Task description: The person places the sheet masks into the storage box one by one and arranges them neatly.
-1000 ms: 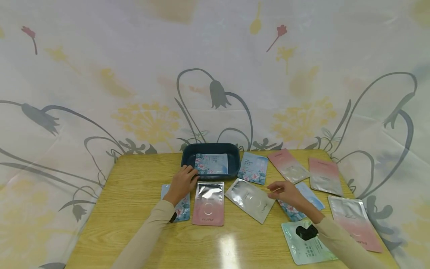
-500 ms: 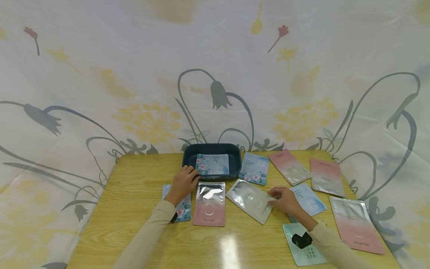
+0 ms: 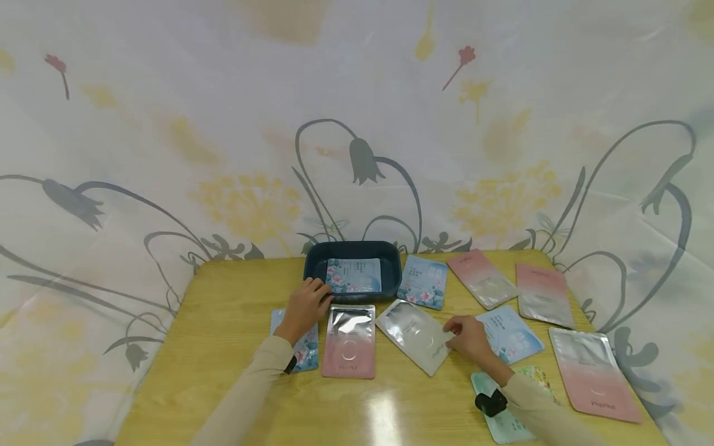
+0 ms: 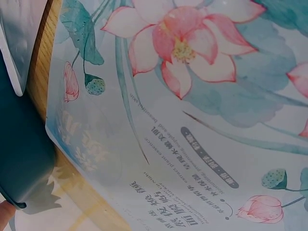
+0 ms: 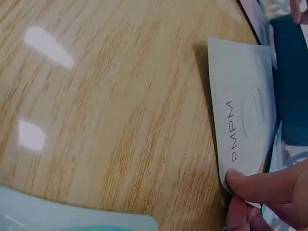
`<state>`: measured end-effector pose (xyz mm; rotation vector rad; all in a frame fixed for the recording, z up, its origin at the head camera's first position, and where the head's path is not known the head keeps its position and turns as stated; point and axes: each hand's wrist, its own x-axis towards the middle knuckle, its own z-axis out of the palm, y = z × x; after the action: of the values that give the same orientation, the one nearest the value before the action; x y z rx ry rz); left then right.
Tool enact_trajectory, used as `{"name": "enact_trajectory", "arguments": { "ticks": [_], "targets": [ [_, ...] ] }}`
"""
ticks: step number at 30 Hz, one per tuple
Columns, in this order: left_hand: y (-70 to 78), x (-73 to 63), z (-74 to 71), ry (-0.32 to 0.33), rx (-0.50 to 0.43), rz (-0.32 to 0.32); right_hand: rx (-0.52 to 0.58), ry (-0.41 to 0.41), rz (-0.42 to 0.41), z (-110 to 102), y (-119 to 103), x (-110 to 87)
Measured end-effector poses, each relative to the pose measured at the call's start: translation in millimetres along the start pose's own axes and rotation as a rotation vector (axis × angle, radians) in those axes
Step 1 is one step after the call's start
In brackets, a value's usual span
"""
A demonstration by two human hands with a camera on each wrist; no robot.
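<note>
My right hand point(image 3: 470, 337) pinches the lower right corner of a silver-white sheet mask packet point(image 3: 414, 333). In the right wrist view, the thumb point(image 5: 260, 186) lies on top of the packet's corner and the fingers are beneath it; that end is raised off the table. The fingers of my left hand point(image 3: 304, 308) curl over the front left rim of a dark blue tray point(image 3: 362, 298). Inside the tray lies a blue floral mask packet point(image 3: 357, 276). Below my left wrist lies another floral packet point(image 3: 305, 353), partly covered by the hand; it fills the left wrist view.
A pink-silver packet point(image 3: 349, 347) lies in front of the tray. To the right are a floral packet point(image 3: 423, 282), pink packets point(image 3: 482, 279) point(image 3: 543, 294) point(image 3: 597, 375), another floral packet point(image 3: 510, 334) and a green packet point(image 3: 504, 427) partly under my right forearm. A patterned cloth point(image 3: 357, 124) hangs behind.
My right hand has come down and left onto the silver-white packet's corner, now pinches it and has lifted that end. My left hand has stayed at the tray's rim.
</note>
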<state>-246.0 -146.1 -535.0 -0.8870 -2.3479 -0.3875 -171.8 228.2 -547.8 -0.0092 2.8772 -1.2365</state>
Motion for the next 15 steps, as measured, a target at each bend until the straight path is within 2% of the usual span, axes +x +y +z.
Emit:
{"name": "enact_trajectory", "arguments": {
  "ticks": [8, 11, 15],
  "targets": [
    [2.1, -4.6, 2.9, -0.005, -0.008, -0.014, 0.019, 0.000, -0.009, 0.4, 0.1, -6.0],
    [0.9, -2.9, 2.8, -0.008, -0.011, -0.017, 0.094, -0.014, 0.020, -1.0, -1.9, -6.6],
    [-0.3, -1.1, 2.2, 0.000, -0.001, -0.006, 0.245, -0.049, 0.086, -3.2, -1.5, -8.6]
  ]
}}
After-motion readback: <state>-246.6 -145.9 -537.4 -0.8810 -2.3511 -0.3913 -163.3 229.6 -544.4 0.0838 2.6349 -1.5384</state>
